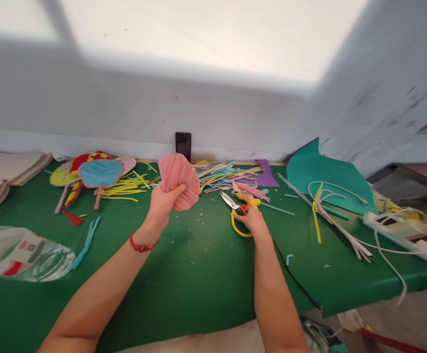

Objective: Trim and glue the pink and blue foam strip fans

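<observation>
My left hand is closed on a pink, ribbed, fan-shaped piece, thumb across its front, raised above the green table. It looks made of fuzzy pipe cleaners laid side by side. Farther right, my right hand grips the handles of a pair of scissors with yellow and red loops; some of its fingers are hidden. The blades point to the far left, slightly parted. Just beyond that hand lies a yellow object, partly covered, next to a bundle of short pink strips.
Loose coloured pipe cleaners lie along the back. Finished-looking fuzzy shapes and a clear bottle are at left. A phone leans on the wall. Right: teal sheet, power strip, black cord.
</observation>
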### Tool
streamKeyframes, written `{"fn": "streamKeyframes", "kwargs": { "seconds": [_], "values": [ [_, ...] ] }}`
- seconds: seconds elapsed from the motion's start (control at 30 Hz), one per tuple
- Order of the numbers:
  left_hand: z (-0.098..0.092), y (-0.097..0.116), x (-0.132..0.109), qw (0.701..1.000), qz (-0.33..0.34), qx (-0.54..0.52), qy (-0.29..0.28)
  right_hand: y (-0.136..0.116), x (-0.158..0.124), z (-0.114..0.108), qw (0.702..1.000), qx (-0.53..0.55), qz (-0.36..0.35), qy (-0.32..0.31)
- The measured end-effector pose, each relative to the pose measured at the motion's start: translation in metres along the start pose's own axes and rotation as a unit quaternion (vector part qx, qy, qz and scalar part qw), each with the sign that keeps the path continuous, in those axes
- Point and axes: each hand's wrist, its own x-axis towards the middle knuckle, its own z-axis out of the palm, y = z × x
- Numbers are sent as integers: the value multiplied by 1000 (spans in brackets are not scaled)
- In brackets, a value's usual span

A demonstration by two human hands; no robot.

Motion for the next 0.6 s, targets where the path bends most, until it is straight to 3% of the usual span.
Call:
{"fn": "streamKeyframes", "kwargs": {
  "seconds": [0.2,0.27,0.3,0.37,0.47,0.5,0.53,0.57,0.6],
  "values": [
    [-1,4,2,1000,7,-9,19,-9,-6,-10,995,63,37,64],
    [-4,6,5,1000,14,-15,24,-19,-12,-10,989,137,-4,52],
    [-6,6,7,999,18,-20,23,-26,-16,-9,980,194,-44,13],
    [-10,7,10,999,30,-34,19,-40,-25,-4,928,310,-132,-157],
    [-15,10,14,997,46,-53,18,-61,-36,7,782,315,-177,-508],
    [-16,10,15,997,48,-57,19,-67,-37,10,739,288,-175,-584],
    [-17,11,15,997,48,-59,21,-72,-35,13,709,264,-168,-632],
    [-18,12,15,997,47,-59,22,-77,-30,16,699,252,-159,-650],
    [-18,13,15,997,44,-58,24,-81,-24,18,716,260,-144,-631]
  ]
}}
